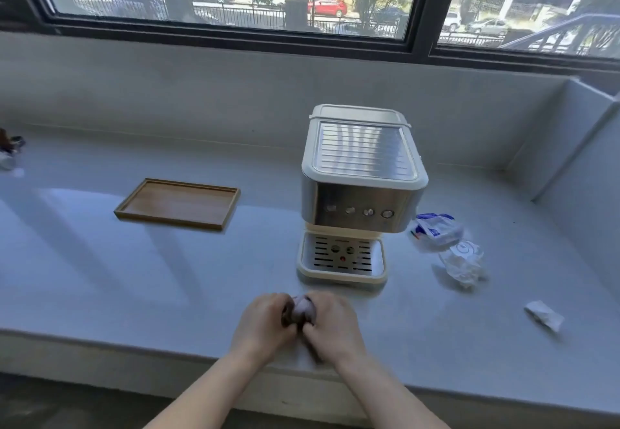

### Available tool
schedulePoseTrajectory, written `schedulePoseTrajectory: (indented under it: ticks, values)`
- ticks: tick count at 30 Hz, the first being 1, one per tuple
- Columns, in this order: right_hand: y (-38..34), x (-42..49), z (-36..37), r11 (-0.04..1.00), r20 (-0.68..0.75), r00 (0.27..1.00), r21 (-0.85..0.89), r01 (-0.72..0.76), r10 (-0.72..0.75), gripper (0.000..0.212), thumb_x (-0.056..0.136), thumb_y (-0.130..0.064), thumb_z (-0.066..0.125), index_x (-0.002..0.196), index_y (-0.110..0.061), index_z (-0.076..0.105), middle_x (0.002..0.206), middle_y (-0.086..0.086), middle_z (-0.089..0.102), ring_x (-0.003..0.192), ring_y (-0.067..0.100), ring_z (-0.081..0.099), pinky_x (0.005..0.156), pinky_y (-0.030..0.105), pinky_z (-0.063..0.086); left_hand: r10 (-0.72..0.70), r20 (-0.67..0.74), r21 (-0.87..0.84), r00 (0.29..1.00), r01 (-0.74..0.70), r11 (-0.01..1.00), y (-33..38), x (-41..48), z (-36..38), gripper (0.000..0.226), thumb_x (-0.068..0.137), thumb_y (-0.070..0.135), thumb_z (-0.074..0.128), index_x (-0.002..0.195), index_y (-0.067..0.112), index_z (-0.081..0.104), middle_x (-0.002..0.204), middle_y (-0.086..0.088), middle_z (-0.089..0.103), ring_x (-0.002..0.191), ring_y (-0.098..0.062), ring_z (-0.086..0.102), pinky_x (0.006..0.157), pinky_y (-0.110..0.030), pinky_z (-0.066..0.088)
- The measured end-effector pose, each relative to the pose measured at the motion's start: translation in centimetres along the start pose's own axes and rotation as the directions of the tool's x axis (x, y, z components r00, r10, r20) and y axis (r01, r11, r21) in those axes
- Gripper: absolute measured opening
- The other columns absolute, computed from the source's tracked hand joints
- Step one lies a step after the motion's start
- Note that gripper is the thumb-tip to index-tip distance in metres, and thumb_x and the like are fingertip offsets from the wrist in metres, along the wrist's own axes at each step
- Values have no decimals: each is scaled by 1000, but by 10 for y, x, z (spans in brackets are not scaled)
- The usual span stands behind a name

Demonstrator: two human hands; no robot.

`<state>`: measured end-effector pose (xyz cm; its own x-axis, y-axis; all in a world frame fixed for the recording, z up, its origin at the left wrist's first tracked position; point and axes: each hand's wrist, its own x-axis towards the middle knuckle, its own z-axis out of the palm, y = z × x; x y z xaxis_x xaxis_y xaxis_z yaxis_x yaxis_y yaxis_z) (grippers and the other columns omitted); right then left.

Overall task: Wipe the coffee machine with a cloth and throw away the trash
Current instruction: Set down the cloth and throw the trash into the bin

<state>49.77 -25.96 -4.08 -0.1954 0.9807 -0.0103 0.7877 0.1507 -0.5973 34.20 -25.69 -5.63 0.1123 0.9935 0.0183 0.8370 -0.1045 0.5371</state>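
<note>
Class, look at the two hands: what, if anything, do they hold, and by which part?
Both hands, left hand and right hand, clasp a bunched dark cloth between them, gripping its sides.

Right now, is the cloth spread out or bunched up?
Bunched up. The cloth is a small dark wad squeezed between the left hand and right hand, in front of the coffee machine.

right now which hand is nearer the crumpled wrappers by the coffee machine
Right. The right hand is nearer the wrappers, which lie to its right and farther back; the left hand sits one hand farther left.
</note>
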Motion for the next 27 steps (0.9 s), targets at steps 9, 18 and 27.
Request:
schedulePoseTrajectory:
  ticks: [9, 18, 27]
  values:
    - [-86, 61, 44, 999, 113, 993, -3, 33, -33, 36, 65, -14, 59, 100, -20, 67, 102, 7, 72, 99, 28, 62, 81, 34, 49, -14, -44, 128, 999, 19, 992, -93, 6, -70, 17, 68, 29, 70, 74, 21, 57, 73, -5, 66, 74, -29, 61, 58, -35, 40]
    - [-146, 105, 67, 998, 59, 997, 49, 38, -41, 38, 56, -24, 72, 93, -25, 63, 94, -6, 70, 85, 16, 63, 69, 28, 48, 5, -156, 84, 988, 8, 996, -133, 24, -137, 8, 74, 12, 69, 77, 10, 62, 78, -12, 68, 75, -36, 61, 60, -37, 42]
    - [-184, 138, 105, 994, 108, 991, 87, 69, -79, 35, 60, -26, 71, 93, -28, 63, 97, -6, 67, 86, 15, 60, 69, 25, 46, 16, -177, 156, 984, 12, 988, -187, 36, -168, 14, 67, 2, 73, 71, 6, 61, 69, -12, 65, 62, -36, 60, 50, -38, 43]
